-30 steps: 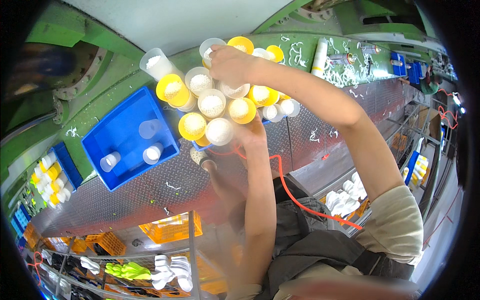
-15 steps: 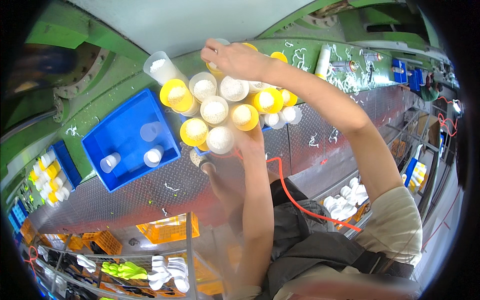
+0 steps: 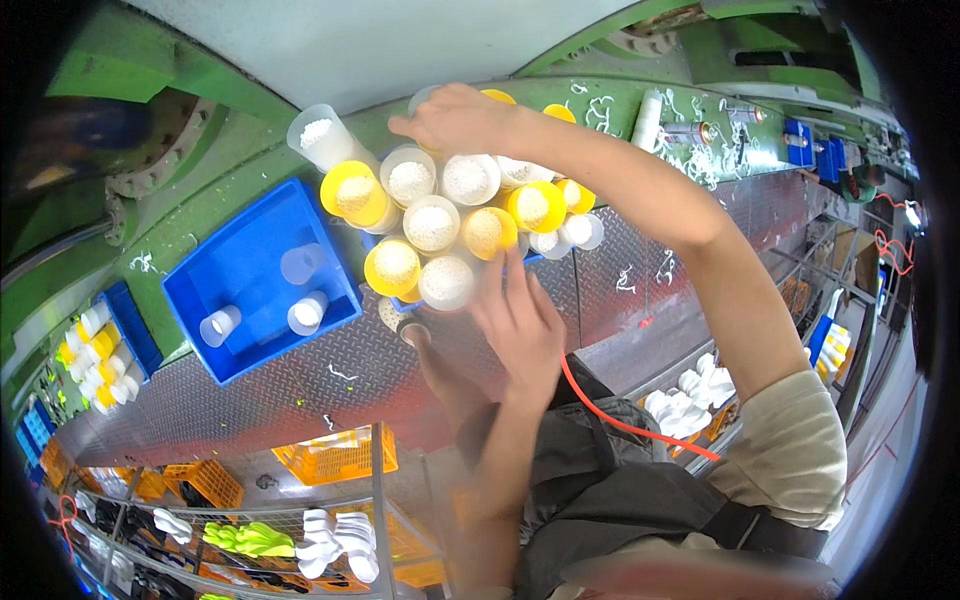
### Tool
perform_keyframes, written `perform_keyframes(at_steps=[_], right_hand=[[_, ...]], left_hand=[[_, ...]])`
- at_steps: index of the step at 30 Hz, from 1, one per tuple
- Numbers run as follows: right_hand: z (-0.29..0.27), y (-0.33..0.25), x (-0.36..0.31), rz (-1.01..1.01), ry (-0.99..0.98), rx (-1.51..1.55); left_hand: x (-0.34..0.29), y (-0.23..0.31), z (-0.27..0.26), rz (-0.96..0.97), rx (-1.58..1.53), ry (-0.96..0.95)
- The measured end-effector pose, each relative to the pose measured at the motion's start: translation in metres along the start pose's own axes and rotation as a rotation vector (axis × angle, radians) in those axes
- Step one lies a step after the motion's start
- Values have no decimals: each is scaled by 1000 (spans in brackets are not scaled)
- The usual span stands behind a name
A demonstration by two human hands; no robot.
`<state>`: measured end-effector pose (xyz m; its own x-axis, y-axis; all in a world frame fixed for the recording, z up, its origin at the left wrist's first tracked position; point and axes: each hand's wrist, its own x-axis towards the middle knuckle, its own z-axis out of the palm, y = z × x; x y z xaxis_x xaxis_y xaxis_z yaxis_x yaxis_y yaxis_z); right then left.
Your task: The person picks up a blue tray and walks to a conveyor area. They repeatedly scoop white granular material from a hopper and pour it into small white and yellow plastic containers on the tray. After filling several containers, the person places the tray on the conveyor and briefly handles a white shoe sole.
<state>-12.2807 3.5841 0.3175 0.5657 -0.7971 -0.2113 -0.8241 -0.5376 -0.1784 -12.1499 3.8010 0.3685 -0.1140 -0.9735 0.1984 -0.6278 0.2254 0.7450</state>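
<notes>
A cluster of translucent white cups and yellow cups, filled with white granules, is packed close together at the middle. My left hand is at the cluster's near side, fingers stretched out, fingertips overlapping the rim of a yellow cup; contact is unclear. Across the far side reaches my right hand, its fingers curled down over cups at the back. Whatever those fingers grip is hidden beneath the hand. A taller translucent cup leans at the far left of the cluster.
Left of the cluster, a blue bin holds 3 translucent cups. White scraps litter the green ledge at right, beside spray cans. A red hose crosses near my body. Orange crates and racks stand below the metal tread plate.
My left hand has drawn back toward me from beneath the near yellow cup, and its fingers have straightened. My right hand has shifted slightly left and nearer at the back cups.
</notes>
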Motion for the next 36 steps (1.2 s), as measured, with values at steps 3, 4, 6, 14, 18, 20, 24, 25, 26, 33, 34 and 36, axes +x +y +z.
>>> perform_keyframes(at_steps=[3,4,6,14,18,20,24,25,26,33,34,36], right_hand=[[1,1,2,-47,-7,-6],[2,1,3,-59,-4,-11],[6,-1,2,-88,14,-25],[17,-15,-4,78,-62,68],[11,-10,-9,132,-128,146],[7,-8,-11,148,-185,157],[4,-10,-17,115,-199,240],[5,-12,-19,117,-204,257],[5,-14,-21,112,-200,280],[19,-26,-42,60,-108,258],[19,-27,-44,41,-74,251],[15,-29,-48,52,-93,283]], left_hand=[[53,-29,15,170,318,-270],[63,-33,20,201,471,-377],[73,-40,27,296,561,-438],[70,-51,44,386,653,-431],[63,-52,41,439,591,-466],[60,-51,37,441,532,-454],[51,-50,29,429,471,-465],[48,-50,27,441,474,-453],[45,-50,26,427,468,-477],[31,-60,22,335,371,-399],[31,-61,21,313,372,-387],[31,-63,19,275,275,-339]])
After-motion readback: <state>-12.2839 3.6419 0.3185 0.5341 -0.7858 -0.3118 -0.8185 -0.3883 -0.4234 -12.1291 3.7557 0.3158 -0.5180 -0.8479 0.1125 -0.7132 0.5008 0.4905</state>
